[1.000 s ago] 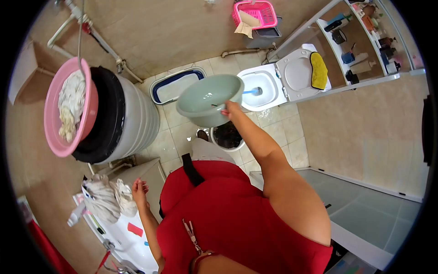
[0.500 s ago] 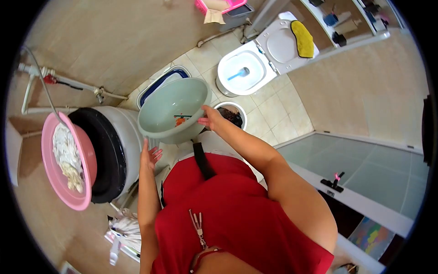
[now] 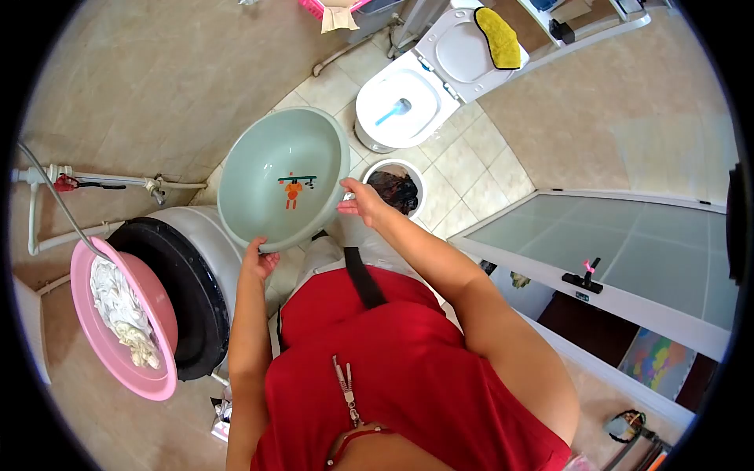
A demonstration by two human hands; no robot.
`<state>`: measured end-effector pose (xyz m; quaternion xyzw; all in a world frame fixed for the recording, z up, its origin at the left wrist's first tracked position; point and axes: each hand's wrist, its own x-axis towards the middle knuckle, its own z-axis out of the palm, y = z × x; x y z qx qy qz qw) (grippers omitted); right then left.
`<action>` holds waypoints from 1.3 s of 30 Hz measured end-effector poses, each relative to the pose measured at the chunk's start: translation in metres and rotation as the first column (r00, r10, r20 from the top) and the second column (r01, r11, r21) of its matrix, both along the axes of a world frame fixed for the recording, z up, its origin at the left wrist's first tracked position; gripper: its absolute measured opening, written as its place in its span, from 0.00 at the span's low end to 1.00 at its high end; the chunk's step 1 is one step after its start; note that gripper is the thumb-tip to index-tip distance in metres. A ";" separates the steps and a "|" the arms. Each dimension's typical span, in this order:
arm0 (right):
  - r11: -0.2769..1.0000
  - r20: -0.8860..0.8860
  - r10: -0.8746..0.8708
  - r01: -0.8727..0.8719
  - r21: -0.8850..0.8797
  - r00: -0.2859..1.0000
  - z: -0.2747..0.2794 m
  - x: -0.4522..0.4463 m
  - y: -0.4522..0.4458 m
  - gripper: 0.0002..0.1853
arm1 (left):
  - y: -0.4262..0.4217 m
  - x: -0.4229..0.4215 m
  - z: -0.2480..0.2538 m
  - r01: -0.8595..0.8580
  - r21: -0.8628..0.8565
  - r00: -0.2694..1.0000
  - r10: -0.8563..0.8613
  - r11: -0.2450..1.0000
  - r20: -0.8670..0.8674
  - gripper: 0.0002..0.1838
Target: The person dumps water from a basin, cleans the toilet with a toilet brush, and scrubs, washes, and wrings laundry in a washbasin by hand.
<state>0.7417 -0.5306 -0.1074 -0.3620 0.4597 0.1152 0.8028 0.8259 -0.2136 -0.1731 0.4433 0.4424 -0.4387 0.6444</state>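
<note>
A large pale green washbasin (image 3: 255, 169) is tilted in front of me, its inside turned up to my view. An orange and dark green printed figure shows on its bottom. My left hand (image 3: 261, 259) grips the near rim, thumb over the edge and fingers beneath. At the right side of the rim, my right hand (image 3: 361, 200) holds on, with part of its grip hidden by the wall of the basin. No loose things are visible inside the basin.
A pink basin (image 3: 78, 314) with white cloth rests on a black-topped grey drum (image 3: 192, 259) at left. Ahead stand an open toilet (image 3: 373, 133) and a white bin (image 3: 420, 177) with dark contents. A yellow cloth (image 3: 497, 39) lies on the lid. A frosted door (image 3: 628, 259) is at right.
The green basin has tipped so more of its inside and the whole printed figure show. It now covers the blue-rimmed tub behind it. The camera view has shifted. Both hands remain at the rim.
</note>
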 end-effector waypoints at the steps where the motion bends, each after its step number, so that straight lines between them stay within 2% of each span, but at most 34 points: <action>1: 0.999 -0.003 0.010 -0.010 0.040 1.000 -0.010 0.004 -0.003 0.25 | 0.003 0.001 0.000 0.002 0.002 0.999 -0.002 1.000 0.032 0.15; 3: 0.995 0.049 0.070 -0.074 0.073 0.996 -0.027 0.008 -0.010 0.26 | 0.003 0.003 0.005 0.004 0.004 0.995 -0.004 1.000 0.100 0.13; 6: 0.978 0.075 0.164 -0.172 0.117 0.984 -0.040 0.020 -0.022 0.26 | -0.006 0.004 0.022 -0.095 0.222 0.995 0.083 0.970 0.061 0.11; 9: 0.971 -0.072 0.235 -0.237 -0.013 0.969 -0.052 0.031 -0.045 0.21 | -0.001 0.003 0.021 -0.113 0.271 0.993 0.098 0.956 0.067 0.17; 12: 0.942 -0.123 0.246 -0.267 -0.202 0.961 -0.088 0.036 -0.106 0.19 | -0.008 0.002 0.015 -0.183 0.274 0.983 0.175 0.944 0.051 0.17; 17: 0.947 -0.165 0.035 -0.086 -0.308 0.986 -0.077 0.037 -0.250 0.16 | -0.041 -0.005 -0.005 -0.285 0.369 0.953 0.302 0.885 0.011 0.15; 19: 0.929 -0.153 -0.061 -0.001 -0.371 0.986 -0.086 0.037 -0.307 0.16 | -0.075 -0.006 0.003 -0.283 0.389 0.953 0.301 0.877 0.015 0.14; 21: 0.910 -0.147 -0.073 0.005 -0.415 0.986 -0.109 0.035 -0.366 0.16 | -0.109 -0.009 0.007 -0.292 0.408 0.948 0.317 0.865 0.007 0.14; 24: 0.866 -0.256 0.025 -0.149 -0.477 0.966 -0.135 0.041 -0.426 0.16 | -0.139 -0.010 -0.007 -0.307 0.444 0.928 0.369 0.842 -0.058 0.14; 27: 0.819 -0.339 0.132 -0.295 -0.493 0.932 -0.187 0.048 -0.445 0.19 | -0.163 -0.015 -0.017 -0.315 0.402 0.931 0.362 0.860 -0.042 0.15; 28: 0.816 -0.315 0.178 -0.319 -0.483 0.932 -0.213 0.048 -0.443 0.21 | -0.173 -0.017 -0.016 -0.356 0.400 0.923 0.384 0.845 0.010 0.12; 29: 0.643 -0.380 0.306 -0.484 -0.593 0.873 -0.266 0.047 -0.442 0.21 | -0.185 -0.015 -0.012 -0.335 0.417 0.930 0.367 0.845 0.005 0.12; 30: 0.586 -0.411 0.338 -0.531 -0.612 0.846 -0.295 0.051 -0.434 0.21 | -0.196 -0.014 -0.009 -0.316 0.432 0.936 0.352 0.845 -0.002 0.12; 32: 0.347 -0.458 0.470 -0.635 -0.690 0.755 -0.317 0.066 -0.409 0.21 | -0.207 -0.016 -0.012 -0.291 0.461 0.942 0.335 0.838 -0.016 0.13; 35: 0.273 -0.577 0.601 -0.821 -0.502 0.553 -0.355 0.100 -0.375 0.25 | -0.213 -0.018 -0.027 -0.258 0.490 0.950 0.311 0.833 -0.028 0.12; 38: 0.170 -0.621 0.626 -0.860 -0.482 0.472 -0.386 0.127 -0.344 0.28 | -0.221 -0.024 -0.038 -0.213 0.503 0.965 0.262 0.838 -0.028 0.12; 39: 0.175 -0.626 0.601 -0.846 -0.503 0.497 -0.398 0.134 -0.337 0.28 | -0.224 -0.025 -0.041 -0.199 0.510 0.967 0.252 0.837 -0.035 0.12</action>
